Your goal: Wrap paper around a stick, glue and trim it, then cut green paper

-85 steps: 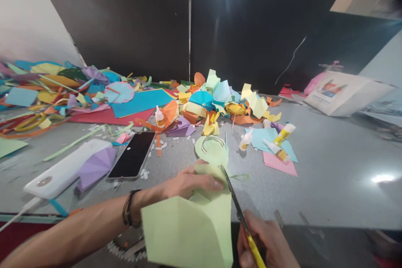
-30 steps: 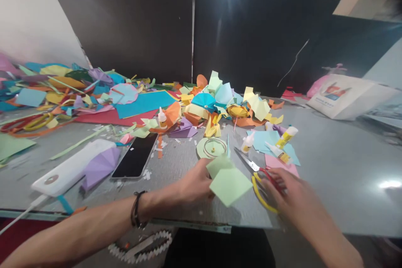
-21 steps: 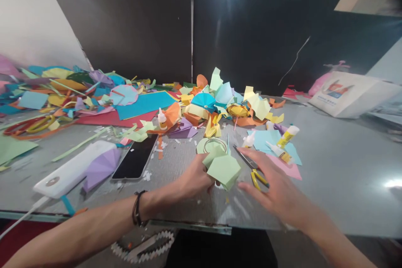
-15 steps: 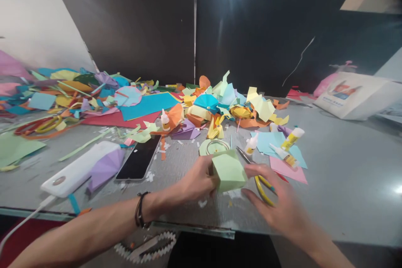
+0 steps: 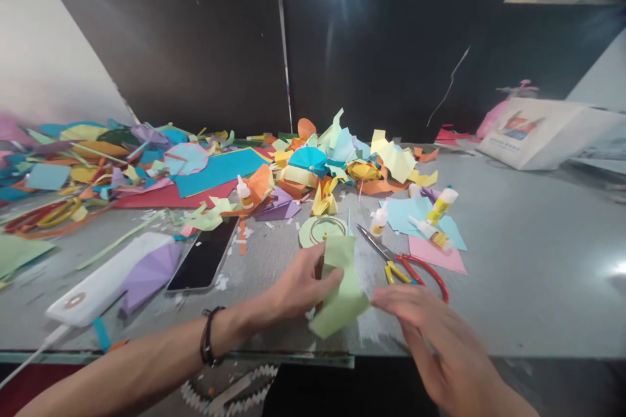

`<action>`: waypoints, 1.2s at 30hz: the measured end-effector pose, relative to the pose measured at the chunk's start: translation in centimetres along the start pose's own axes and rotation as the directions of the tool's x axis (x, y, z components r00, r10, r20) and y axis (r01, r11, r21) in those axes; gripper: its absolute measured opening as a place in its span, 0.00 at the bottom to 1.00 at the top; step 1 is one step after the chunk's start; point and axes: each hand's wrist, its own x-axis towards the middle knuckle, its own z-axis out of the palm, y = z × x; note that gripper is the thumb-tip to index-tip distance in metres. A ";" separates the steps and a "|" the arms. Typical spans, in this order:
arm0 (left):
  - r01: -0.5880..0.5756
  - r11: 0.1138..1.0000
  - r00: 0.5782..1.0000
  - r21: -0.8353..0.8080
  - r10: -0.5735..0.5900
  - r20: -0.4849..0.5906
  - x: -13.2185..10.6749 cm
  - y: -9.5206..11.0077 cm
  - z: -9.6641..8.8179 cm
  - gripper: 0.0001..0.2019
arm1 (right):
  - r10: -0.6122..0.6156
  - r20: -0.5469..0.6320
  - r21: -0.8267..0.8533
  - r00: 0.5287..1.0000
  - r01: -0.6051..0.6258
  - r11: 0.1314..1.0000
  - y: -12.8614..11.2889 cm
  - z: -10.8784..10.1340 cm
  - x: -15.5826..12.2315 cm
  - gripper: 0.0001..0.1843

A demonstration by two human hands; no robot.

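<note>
Both my hands hold a light green paper piece point(image 5: 340, 290) just above the grey table point(image 5: 513, 273) near its front edge. My left hand point(image 5: 298, 287) pinches the paper's left side, thumb on top. My right hand point(image 5: 430, 339) touches its right edge with the fingertips, fingers stretched and blurred. Red and yellow handled scissors point(image 5: 405, 266) lie on the table just beyond my right hand, untouched. A green paper disc point(image 5: 323, 230) lies behind the paper.
A heap of coloured paper scraps point(image 5: 313, 163) covers the middle and left. Glue bottles point(image 5: 440, 205) sit on blue and pink sheets at right. A black phone point(image 5: 203, 260), a white power bank point(image 5: 105, 277) and a purple paper fan point(image 5: 149, 273) lie at left. A white bag point(image 5: 538, 133) is at far right.
My right hand laid the scissors on the table and came over to the green paper. The paper, cut smaller since the oldest frame, has turned in my left hand.
</note>
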 end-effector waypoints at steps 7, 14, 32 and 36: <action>-0.109 0.903 0.991 0.415 0.130 -0.022 -0.6 0.0 0.1 0.22 | -0.005 -0.163 0.040 0.987 0.012 0.999 -1.8 1.1 0.5 0.14; -0.324 0.515 0.927 0.794 0.341 0.158 -5.1 0.1 2.5 0.42 | 0.027 -0.103 -0.028 0.994 -0.030 0.999 -1.6 0.6 -0.8 0.16; -0.177 0.354 0.977 0.918 0.175 0.121 -5.9 -0.7 5.2 0.14 | -0.366 0.136 -0.236 0.921 0.389 0.891 -2.3 0.8 3.8 0.22; -0.024 0.467 0.972 0.884 0.217 -0.088 -6.2 -1.1 5.4 0.32 | -0.313 0.048 -0.245 0.949 0.315 0.917 -1.7 0.8 3.3 0.17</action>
